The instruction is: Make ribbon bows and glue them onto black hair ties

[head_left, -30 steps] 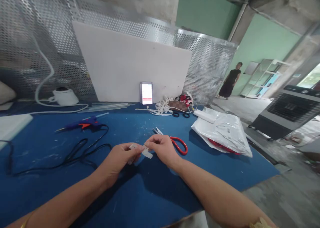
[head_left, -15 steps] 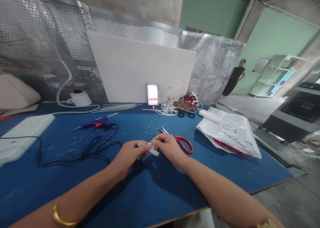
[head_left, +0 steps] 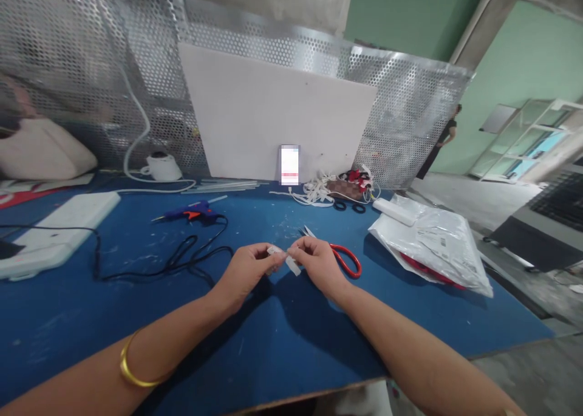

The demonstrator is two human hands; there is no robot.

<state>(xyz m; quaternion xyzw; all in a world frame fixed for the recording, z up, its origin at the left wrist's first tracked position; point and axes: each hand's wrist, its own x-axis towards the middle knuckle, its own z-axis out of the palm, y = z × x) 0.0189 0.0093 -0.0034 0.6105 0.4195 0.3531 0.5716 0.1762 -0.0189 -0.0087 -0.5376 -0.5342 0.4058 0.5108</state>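
Observation:
Both my hands meet over the middle of the blue table [head_left: 291, 343]. My left hand [head_left: 248, 269] and my right hand [head_left: 316, 263] pinch the two ends of a small white strip [head_left: 286, 258] between their fingertips, a little above the tabletop. Red-handled scissors [head_left: 345, 259] lie just behind my right hand, partly hidden by it. A blue glue gun [head_left: 194, 212] with a black cord [head_left: 182, 259] lies to the left of my hands.
A white board [head_left: 273, 118] leans against a perforated metal screen [head_left: 91, 70]. Nearby lie a white plastic bag [head_left: 432, 237], a tangle of white straps [head_left: 314, 192], a phone [head_left: 289, 164] and a white slab [head_left: 59, 231]. A person stands far right [head_left: 446, 138].
The camera has swung left and tilted down, so more of the left table shows. My hands keep pinching the white strip in about the same spot on the table.

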